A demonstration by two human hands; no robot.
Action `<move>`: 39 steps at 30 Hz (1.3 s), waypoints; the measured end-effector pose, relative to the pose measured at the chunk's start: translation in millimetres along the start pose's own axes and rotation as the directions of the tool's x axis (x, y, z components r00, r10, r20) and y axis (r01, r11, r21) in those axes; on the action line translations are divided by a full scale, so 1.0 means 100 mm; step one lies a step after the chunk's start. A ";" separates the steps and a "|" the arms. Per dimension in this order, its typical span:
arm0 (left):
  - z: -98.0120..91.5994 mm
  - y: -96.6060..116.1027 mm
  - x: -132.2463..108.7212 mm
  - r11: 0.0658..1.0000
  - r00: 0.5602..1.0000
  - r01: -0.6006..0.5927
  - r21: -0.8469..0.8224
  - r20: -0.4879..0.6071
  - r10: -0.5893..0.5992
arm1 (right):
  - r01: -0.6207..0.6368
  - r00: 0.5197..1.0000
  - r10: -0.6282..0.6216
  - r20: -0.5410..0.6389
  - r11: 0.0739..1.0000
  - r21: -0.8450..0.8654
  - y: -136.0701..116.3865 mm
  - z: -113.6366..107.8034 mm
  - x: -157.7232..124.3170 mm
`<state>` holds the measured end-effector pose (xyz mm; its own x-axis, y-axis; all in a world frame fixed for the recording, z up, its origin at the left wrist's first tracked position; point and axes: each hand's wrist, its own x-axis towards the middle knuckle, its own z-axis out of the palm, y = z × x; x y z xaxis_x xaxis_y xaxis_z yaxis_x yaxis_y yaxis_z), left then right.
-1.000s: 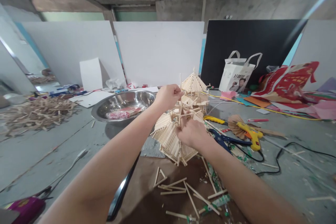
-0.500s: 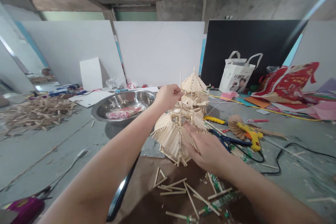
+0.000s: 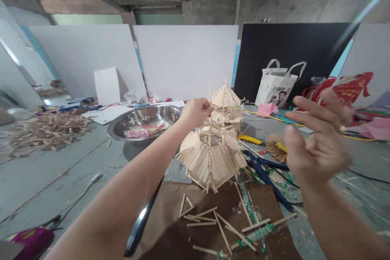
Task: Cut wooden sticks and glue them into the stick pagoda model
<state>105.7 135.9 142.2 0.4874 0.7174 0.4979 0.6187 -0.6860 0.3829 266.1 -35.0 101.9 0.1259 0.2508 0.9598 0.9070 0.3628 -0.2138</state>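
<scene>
My left hand (image 3: 197, 112) pinches a thin upright wooden stick (image 3: 210, 93) above the near stick model (image 3: 213, 162). This model has a many-sided, sloping roof of pale sticks with an opening at the top; the stick's foot reaches that opening. Raised on the right, my right hand (image 3: 319, 142) has its fingers spread, blurred a little, with nothing visible in it. It hides most of a yellow glue gun (image 3: 282, 147). Beyond the near model stands another stick model (image 3: 225, 95) with a pointed roof, partly behind my left hand.
Left of the models sits a metal bowl (image 3: 143, 120) holding plastic packets. Loose sticks (image 3: 201, 223) lie on brown board (image 3: 170, 199) in front. Blue-handled pliers (image 3: 262, 166) and a yellow cutter (image 3: 250, 139) are at right. A white bag (image 3: 274, 87) stands behind.
My right hand has left the near model's roof and moved up to the right, fingers spreading. My left hand keeps its pinch on the upright stick in the same place.
</scene>
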 end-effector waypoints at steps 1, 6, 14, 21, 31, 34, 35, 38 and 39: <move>0.00 0.00 0.00 1.000 1.000 -0.001 -0.001 -0.002 0.001 | -0.030 1.000 0.030 -0.004 0.998 -0.052 0.03 0.07 0.00; 0.00 0.01 0.00 1.000 1.000 0.002 0.013 0.002 -0.002 | -0.173 0.874 0.202 0.441 0.979 -0.107 0.17 0.53 -0.18; -0.01 0.01 0.00 1.000 1.000 0.002 0.027 0.008 -0.002 | -0.367 0.682 0.360 0.637 0.921 -0.128 0.17 0.97 -0.26; 0.00 0.01 0.00 1.000 1.000 0.003 0.028 -0.008 -0.003 | -0.763 0.537 0.515 0.668 0.634 0.124 0.19 1.17 -0.25; 0.01 -0.02 0.01 1.000 1.000 -0.006 0.029 -0.001 0.006 | -0.907 0.420 0.583 0.695 0.273 0.319 0.01 1.14 -0.21; 0.00 -0.02 0.01 0.999 1.000 -0.007 0.031 0.001 0.007 | -0.918 0.396 0.563 0.726 0.254 0.303 0.02 1.10 -0.21; 0.00 -0.01 0.01 0.999 1.000 -0.010 0.032 0.004 0.010 | -0.917 0.397 0.557 0.730 0.268 0.295 0.03 1.09 -0.21; 0.00 0.00 0.01 0.999 1.000 -0.012 0.037 0.006 0.011 | -0.901 0.420 0.555 0.718 0.345 0.261 0.09 1.06 -0.23; 0.00 0.00 0.01 0.999 1.000 -0.011 0.038 0.005 0.011 | -0.892 0.435 0.548 0.715 0.372 0.258 0.12 1.06 -0.25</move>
<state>105.7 136.5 142.7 0.4971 0.7104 0.4983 0.6360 -0.6889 0.3477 231.6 58.2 56.3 0.2643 0.9492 0.1705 0.1213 0.1427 -0.9823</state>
